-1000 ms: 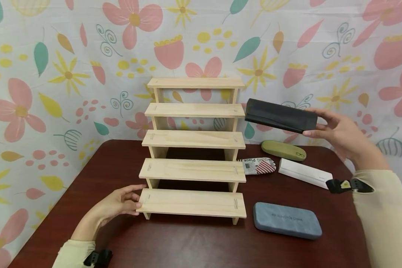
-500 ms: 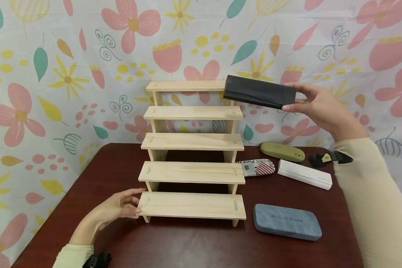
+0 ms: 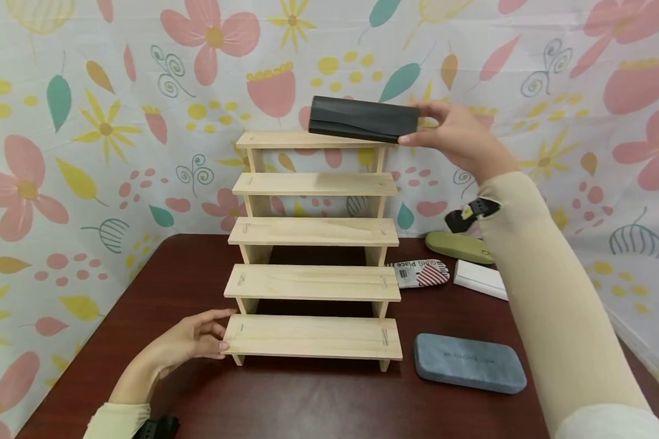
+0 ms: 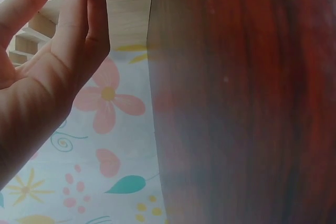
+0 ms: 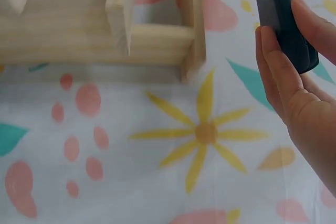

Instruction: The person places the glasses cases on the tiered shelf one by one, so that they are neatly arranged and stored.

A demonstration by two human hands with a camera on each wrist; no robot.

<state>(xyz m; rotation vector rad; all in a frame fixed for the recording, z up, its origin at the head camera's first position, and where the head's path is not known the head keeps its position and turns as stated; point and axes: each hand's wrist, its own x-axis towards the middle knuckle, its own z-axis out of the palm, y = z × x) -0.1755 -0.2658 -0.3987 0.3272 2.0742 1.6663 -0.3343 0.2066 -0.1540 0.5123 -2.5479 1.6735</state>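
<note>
"How far along?"
"Early, I'd judge: the stand (image 3: 313, 282) looks bare. Left grip (image 3: 189, 338) touches its lowest shelf (image 3: 313, 335); can't tell if pinching."
"Writing?"
"Blue case (image 3: 469, 363), blurred; patterned case (image 3: 417, 273), 'Place'. White case (image 3: 478, 278) and green case (image 3: 454, 244) share the counter (image 3: 307, 402)."
"Black case (image 3: 357, 117)?"
"Clamped in the right grip (image 3: 453, 131) near the top shelf (image 3: 269, 140)."

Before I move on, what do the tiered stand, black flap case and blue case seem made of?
Tiered stand: apparently unfinished wood; pale grain shows.
Black flap case: smooth, satin, perhaps leather or imitation leather, given its soft sheen.
Blue case: matte, possibly suede or fabric, from its mottled surface.
</note>
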